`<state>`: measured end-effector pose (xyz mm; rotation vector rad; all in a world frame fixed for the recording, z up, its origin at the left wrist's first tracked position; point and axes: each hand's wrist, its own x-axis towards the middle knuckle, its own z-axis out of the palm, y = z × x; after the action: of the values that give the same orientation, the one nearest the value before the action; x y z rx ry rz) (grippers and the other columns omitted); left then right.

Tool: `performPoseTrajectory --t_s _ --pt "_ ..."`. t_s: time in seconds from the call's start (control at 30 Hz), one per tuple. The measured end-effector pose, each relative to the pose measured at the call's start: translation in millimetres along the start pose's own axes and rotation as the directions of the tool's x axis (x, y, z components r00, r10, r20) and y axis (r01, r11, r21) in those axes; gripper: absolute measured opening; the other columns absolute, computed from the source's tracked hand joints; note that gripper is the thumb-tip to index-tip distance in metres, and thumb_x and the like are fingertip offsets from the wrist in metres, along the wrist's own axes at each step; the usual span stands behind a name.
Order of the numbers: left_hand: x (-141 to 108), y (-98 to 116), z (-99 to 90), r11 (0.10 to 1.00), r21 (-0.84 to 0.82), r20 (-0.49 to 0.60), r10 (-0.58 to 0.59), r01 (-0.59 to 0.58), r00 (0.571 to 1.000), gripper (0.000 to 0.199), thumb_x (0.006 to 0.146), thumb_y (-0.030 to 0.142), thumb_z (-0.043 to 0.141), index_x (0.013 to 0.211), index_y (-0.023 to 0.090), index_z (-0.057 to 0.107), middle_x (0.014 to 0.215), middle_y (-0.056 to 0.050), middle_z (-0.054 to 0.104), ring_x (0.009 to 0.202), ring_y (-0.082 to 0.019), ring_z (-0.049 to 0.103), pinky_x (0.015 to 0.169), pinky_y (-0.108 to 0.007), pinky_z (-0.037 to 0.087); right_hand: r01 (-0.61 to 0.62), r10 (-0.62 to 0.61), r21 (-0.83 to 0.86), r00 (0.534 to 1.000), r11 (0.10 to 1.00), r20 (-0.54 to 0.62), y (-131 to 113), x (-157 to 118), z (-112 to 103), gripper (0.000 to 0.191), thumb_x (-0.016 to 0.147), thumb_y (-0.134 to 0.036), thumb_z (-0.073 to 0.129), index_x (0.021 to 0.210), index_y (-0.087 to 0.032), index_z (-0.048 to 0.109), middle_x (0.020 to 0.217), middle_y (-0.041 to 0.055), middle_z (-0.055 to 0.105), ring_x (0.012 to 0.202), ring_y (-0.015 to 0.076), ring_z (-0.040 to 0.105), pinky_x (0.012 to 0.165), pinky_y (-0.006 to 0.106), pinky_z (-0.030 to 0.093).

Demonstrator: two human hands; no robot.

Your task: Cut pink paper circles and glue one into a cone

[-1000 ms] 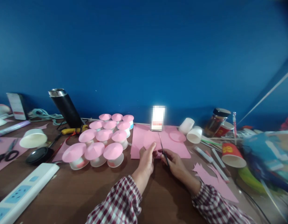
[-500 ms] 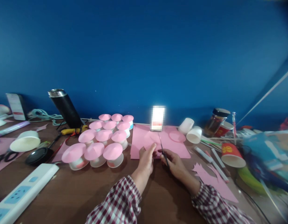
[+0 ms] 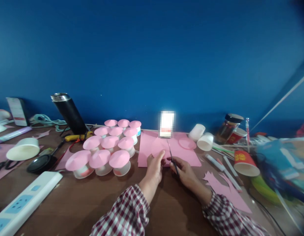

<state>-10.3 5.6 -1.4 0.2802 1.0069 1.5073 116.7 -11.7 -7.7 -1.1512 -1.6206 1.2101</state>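
My left hand [image 3: 154, 166] is closed on pink paper [image 3: 159, 146], its thumb pressed on top; the held piece's outline blends into the pink sheets [image 3: 145, 152] behind it. In my right hand [image 3: 183, 172] is a pair of scissors [image 3: 174, 164], fingers wrapped round the dark handles and the thin blade pointing away from me, close beside the held paper. A cut pink paper disc [image 3: 187, 143] lies on the sheets to the right. Left of my hands, several white paper cups stand in rows, each topped with a pink paper cone [image 3: 119, 159].
A lit phone [image 3: 166, 124] leans against the blue wall. At right are tipped white cups [image 3: 205, 142], a jar [image 3: 229, 128], a red cup [image 3: 245, 162], markers [image 3: 227, 173] and pink scraps [image 3: 227, 191]. At left are a power strip [image 3: 29, 200] and a black flask [image 3: 69, 113].
Both hands and the scissors stay almost in place. At the far left, the tipped white cup has shifted slightly to the left.
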Motion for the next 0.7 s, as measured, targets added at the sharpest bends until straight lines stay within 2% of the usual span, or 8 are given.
performPoseTrajectory --t_s 0.7 --pt "-0.8 2.4 0.6 1.000 0.022 -0.025 -0.018 0.019 1.000 0.037 0.059 0.030 0.079 0.075 0.016 0.048 0.056 0.005 0.053 0.045 -0.008 0.052 0.047 -0.021 0.042 -0.015 0.016 -0.046 1.000 0.999 0.015 -6.0 0.0 0.3 0.038 0.084 -0.044 0.059 0.107 -0.014 0.062 0.062 -0.0028 0.050 0.054 0.0110 0.045 0.049 0.021 0.036"
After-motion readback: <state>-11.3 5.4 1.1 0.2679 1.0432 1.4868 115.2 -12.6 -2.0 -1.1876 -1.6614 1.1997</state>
